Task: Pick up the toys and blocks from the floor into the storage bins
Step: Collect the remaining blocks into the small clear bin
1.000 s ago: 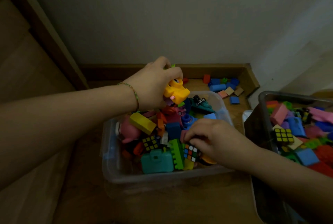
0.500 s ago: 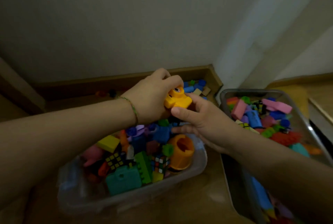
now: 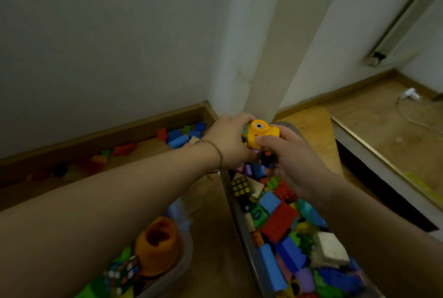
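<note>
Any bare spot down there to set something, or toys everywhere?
Bare floor runs between the clear bin and the grey bin, and more lies past the grey bin's far end by the wall corner. Crowded: loose blocks line the baseboard, the grey bin is heaped, and the left hand and right hand grip a yellow toy above it.

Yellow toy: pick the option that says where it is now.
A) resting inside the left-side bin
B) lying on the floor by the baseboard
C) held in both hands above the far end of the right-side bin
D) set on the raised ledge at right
C: the left hand and the right hand both grip the yellow toy above the far end of the right-side bin.
</note>
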